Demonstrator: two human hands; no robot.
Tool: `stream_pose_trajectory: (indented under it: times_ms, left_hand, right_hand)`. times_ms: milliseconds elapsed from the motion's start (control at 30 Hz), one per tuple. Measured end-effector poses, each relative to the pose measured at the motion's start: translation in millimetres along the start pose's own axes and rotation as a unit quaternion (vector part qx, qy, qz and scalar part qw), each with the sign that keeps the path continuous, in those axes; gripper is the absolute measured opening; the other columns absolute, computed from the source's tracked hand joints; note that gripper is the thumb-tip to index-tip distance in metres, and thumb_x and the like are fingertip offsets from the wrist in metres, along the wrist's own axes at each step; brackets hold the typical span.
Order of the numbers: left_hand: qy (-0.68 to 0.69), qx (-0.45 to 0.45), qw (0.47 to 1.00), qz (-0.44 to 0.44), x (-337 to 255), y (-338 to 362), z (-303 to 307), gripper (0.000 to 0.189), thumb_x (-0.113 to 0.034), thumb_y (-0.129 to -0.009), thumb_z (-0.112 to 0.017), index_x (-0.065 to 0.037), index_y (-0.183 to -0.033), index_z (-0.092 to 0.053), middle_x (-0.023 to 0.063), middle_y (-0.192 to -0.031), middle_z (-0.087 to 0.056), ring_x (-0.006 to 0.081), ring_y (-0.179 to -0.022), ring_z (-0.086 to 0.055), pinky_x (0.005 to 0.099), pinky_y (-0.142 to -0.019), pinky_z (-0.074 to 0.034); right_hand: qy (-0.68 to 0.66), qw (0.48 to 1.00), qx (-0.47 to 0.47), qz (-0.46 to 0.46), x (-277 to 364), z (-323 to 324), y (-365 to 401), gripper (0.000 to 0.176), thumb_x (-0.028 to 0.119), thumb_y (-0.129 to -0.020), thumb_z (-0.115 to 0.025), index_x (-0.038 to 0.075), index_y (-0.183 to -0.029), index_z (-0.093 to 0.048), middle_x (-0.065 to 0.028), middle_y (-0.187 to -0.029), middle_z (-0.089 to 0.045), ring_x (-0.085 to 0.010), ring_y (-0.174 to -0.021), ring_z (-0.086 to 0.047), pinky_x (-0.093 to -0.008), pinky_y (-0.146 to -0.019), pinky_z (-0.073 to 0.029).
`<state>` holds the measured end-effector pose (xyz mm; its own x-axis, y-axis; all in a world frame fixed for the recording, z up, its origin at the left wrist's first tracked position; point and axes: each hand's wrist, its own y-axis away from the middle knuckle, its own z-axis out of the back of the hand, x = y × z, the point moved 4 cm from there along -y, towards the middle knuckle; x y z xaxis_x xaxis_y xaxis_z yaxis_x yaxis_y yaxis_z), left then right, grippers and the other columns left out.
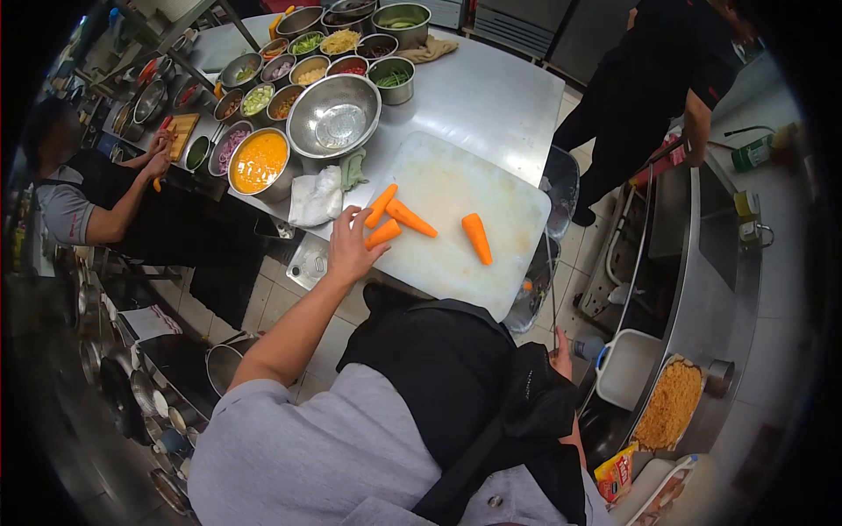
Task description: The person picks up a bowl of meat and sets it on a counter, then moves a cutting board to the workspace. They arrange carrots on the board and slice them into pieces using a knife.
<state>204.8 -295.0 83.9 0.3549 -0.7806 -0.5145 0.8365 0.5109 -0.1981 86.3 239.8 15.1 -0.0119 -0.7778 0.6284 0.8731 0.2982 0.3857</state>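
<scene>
Several peeled orange carrots lie on a white cutting board (438,184). Three are grouped at its left side, among them a short piece (382,234) and a longer carrot (412,218); another carrot (477,239) lies apart to the right. My left hand (351,248) is at the board's left edge, fingers spread beside the short piece, holding nothing. Low at the right, beyond the board, my right hand (562,356) is closed round a long thin knife (553,298) seen nearly edge-on and pointing up. Its handle is mostly hidden.
A large steel bowl (334,117), a pot of orange liquid (259,161) and a white cloth (316,196) stand beyond the board's left. Several ingredient bowls fill the back. One person (96,197) works at left; another (645,79) stands at right. Bins (561,188) flank the table.
</scene>
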Motion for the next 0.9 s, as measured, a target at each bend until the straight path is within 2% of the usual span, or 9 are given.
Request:
stream_pose_trajectory:
  times_ms: [100,167,333,500,567,600,667,767,900]
  left_hand:
    - [0.001,-0.015,1.0,0.012,-0.8,22.1,4.1,0.069,-0.015,-0.069,-0.09,-0.01,-0.129,-0.056,0.016,-0.129,-0.051,0.0376,-0.119,-0.052,0.0457,-0.101,-0.047]
    - [0.049,-0.032,0.996,-0.072,-19.4,25.5,1.3,0.054,-0.009,-0.072,-0.085,-0.009,-0.12,-0.061,0.0147,-0.123,-0.054,0.0371,-0.115,-0.054,0.0458,-0.098,-0.048]
    - [0.15,0.096,0.958,-0.224,-94.2,-19.0,-30.8,0.036,-0.001,-0.078,-0.074,-0.011,-0.113,-0.067,0.0124,-0.129,-0.055,0.0355,-0.119,-0.055,0.0459,-0.099,-0.048]
    - [0.055,0.136,0.939,-0.312,-142.4,-60.1,-100.2,0.037,-0.005,-0.081,-0.072,-0.018,-0.117,-0.07,0.0113,-0.136,-0.054,0.0345,-0.123,-0.053,0.0462,-0.1,-0.051]
    - [0.036,0.186,0.944,-0.27,-139.4,-60.5,-122.5,0.035,-0.009,-0.082,-0.074,-0.018,-0.116,-0.07,0.0117,-0.138,-0.053,0.0359,-0.123,-0.052,0.0454,-0.101,-0.05]
    - [0.01,0.231,0.946,-0.225,-138.3,-59.5,-129.8,0.034,-0.013,-0.083,-0.075,-0.019,-0.116,-0.071,0.0122,-0.139,-0.052,0.0374,-0.122,-0.051,0.0445,-0.101,-0.05]
    - [0.021,0.22,0.957,-0.189,-142.1,-45.5,-125.1,0.034,-0.013,-0.082,-0.077,-0.019,-0.115,-0.071,0.0121,-0.138,-0.052,0.0376,-0.122,-0.051,0.0443,-0.101,-0.05]
    - [0.049,0.171,0.975,-0.131,-137.5,-22.4,-122.6,0.033,-0.012,-0.081,-0.078,-0.019,-0.113,-0.072,0.0126,-0.136,-0.052,0.0381,-0.122,-0.05,0.0446,-0.1,-0.049]
    - [0.092,0.09,0.988,-0.089,-136.3,-14.0,-131.6,0.034,-0.01,-0.079,-0.08,-0.019,-0.111,-0.073,0.0141,-0.137,-0.05,0.039,-0.124,-0.048,0.0458,-0.103,-0.045]
  right_hand:
    - [-0.052,0.999,-0.009,-0.009,1.2,-4.0,-0.8,0.076,0.004,-0.089,-0.061,0.019,-0.159,-0.035,-0.0063,-0.078,-0.053,-0.0181,-0.067,-0.054,-0.0337,-0.069,-0.049]
    - [-0.089,0.994,-0.023,0.052,-12.5,-8.5,-9.4,0.071,0.007,-0.095,-0.06,0.02,-0.16,-0.035,-0.0042,-0.078,-0.054,-0.014,-0.067,-0.053,-0.0309,-0.063,-0.048]
    - [-0.139,0.988,0.068,-0.001,53.9,-3.6,-19.2,0.058,0.015,-0.103,-0.056,0.016,-0.157,-0.036,-0.0019,-0.073,-0.053,-0.0093,-0.058,-0.049,-0.0273,-0.053,-0.043]
    - [-0.142,0.982,0.124,0.009,99.1,-18.3,-40.7,0.042,0.021,-0.106,-0.053,0.01,-0.144,-0.043,-0.0049,-0.071,-0.06,-0.0104,-0.055,-0.057,-0.0301,-0.05,-0.045]
    - [-0.034,0.987,0.155,-0.022,112.6,-22.1,-44.7,0.025,0.019,-0.105,-0.051,0.007,-0.126,-0.046,-0.0152,-0.075,-0.068,-0.0262,-0.064,-0.069,-0.0431,-0.056,-0.052]
    - [-0.036,0.987,0.153,-0.03,108.3,-25.1,-47.4,0.025,0.019,-0.105,-0.051,0.007,-0.126,-0.046,-0.0152,-0.075,-0.068,-0.0262,-0.064,-0.069,-0.0431,-0.056,-0.052]
    - [0.153,0.975,0.09,0.136,110.1,-30.4,-53.0,0.016,0.016,-0.102,-0.05,0.005,-0.112,-0.044,-0.0237,-0.078,-0.069,-0.0441,-0.074,-0.068,-0.0565,-0.066,-0.052]
    - [0.217,0.96,0.117,0.131,151.2,-17.8,-33.2,0.014,0.014,-0.1,-0.049,0.005,-0.108,-0.042,-0.0276,-0.082,-0.068,-0.0522,-0.081,-0.064,-0.0632,-0.073,-0.048]
    - [0.256,0.948,0.13,0.135,146.6,-17.4,-32.4,0.014,0.014,-0.1,-0.048,0.006,-0.109,-0.042,-0.0257,-0.081,-0.068,-0.0498,-0.08,-0.066,-0.0616,-0.072,-0.049]
